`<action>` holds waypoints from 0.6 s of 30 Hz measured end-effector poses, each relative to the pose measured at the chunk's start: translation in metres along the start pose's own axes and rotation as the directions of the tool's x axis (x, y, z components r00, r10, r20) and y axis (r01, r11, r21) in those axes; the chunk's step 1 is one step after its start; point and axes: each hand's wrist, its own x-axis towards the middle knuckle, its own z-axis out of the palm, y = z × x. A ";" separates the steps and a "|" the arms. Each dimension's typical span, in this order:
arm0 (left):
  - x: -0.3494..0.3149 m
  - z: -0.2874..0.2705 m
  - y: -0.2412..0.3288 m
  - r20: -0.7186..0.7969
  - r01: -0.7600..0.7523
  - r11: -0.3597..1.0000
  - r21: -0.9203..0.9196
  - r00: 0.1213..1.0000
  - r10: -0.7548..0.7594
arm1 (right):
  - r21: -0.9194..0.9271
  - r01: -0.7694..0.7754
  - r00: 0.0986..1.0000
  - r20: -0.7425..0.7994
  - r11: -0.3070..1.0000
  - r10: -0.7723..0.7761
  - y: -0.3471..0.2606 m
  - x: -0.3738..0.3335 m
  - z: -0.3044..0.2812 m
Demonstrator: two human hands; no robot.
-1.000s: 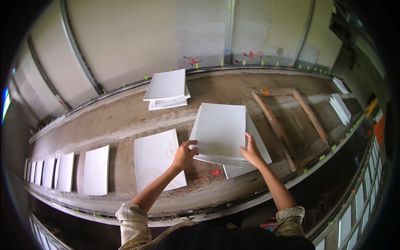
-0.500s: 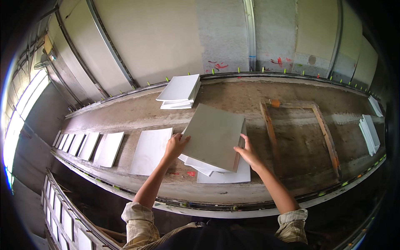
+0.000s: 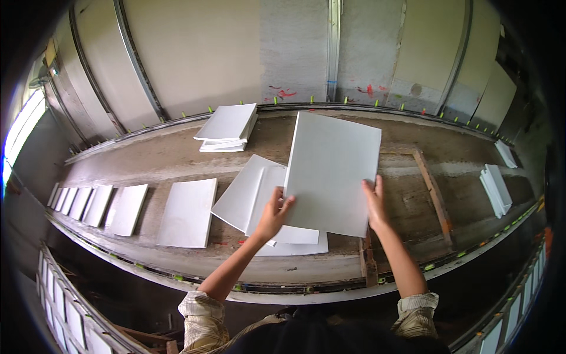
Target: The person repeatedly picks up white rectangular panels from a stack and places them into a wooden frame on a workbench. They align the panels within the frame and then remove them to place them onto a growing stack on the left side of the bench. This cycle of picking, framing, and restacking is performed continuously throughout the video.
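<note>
A white rectangular panel [image 3: 333, 171] is held up off the pile, its far edge raised. My left hand [image 3: 274, 213] grips its left edge low down, thumb on the face. The fingers of my right hand [image 3: 375, 203] close on its right edge, near the lower corner. Under and left of it, several loose white panels [image 3: 239, 192] lie fanned over one another on the table [image 3: 112, 159]. A separate white panel [image 3: 187, 212] rests flat to the left of this pile.
A neat stack of panels [image 3: 227, 123] stands at the back. More panels [image 3: 130, 209] form a row toward the left end. A wooden frame [image 3: 433, 189] lies on the right, with further panels [image 3: 496, 190] beyond. Panel racks [image 3: 65, 295] flank the near side.
Both hands have carried the panel rightward, away from over the pile, and tilted it up more upright. More of the fanned panels now shows. My view has shifted to the right.
</note>
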 end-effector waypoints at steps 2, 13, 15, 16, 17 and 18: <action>0.002 0.005 -0.023 0.115 -0.052 0.976 0.210 0.993 0.028 | -0.069 -0.012 0.999 0.051 0.998 0.015 -0.041 -0.003 -0.022; 0.006 0.059 -0.040 0.292 -0.174 0.856 0.486 0.956 0.028 | -0.316 0.059 0.974 -0.189 0.947 -0.124 -0.027 0.044 -0.197; 0.008 0.089 -0.041 0.298 -0.197 0.852 0.486 0.953 0.050 | -0.299 0.044 0.982 -0.160 0.953 -0.095 -0.009 0.055 -0.221; 0.009 0.109 -0.043 0.323 -0.258 0.827 0.500 0.941 0.098 | -0.313 0.052 0.986 -0.133 0.948 -0.098 0.011 0.062 -0.241; 0.008 0.127 -0.045 0.330 -0.315 0.793 0.522 0.932 0.153 | -0.322 0.076 0.991 -0.084 0.944 -0.109 0.017 0.069 -0.250; 0.006 0.146 -0.058 0.347 -0.390 0.738 0.551 0.911 0.223 | -0.354 0.059 0.992 -0.083 0.933 -0.095 0.027 0.071 -0.258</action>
